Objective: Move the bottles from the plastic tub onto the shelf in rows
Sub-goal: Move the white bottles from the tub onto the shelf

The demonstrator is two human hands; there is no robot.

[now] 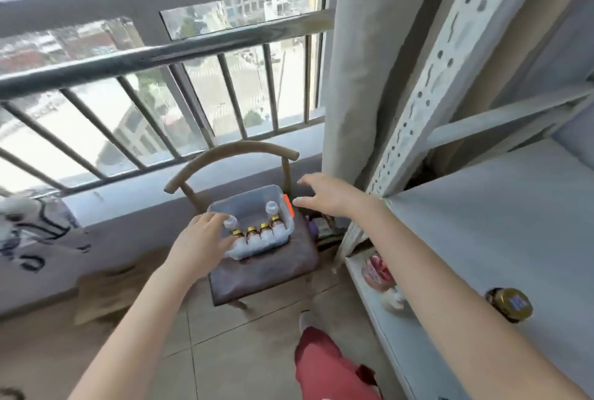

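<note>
Chair seat [266,274]: plastic tub [254,206], bottles [257,234]. Left hand [202,235] extended at tub rim, loosely open; right hand [324,195] beside, splayed wide.

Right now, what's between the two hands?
The plastic tub, bottles inside, sits on the chair between the left hand and the right hand, as the head view shows.

The plastic tub [246,196] was clear, with an orange-red latch [288,205]. Its bottles [257,234] were brown with gold caps and white wrapping. The chair [263,271] had a dark brown seat and tan frame. The shelf [482,223] was pale grey, the jar [509,304] gold-lidded, and the trousers [321,364] red.
</note>
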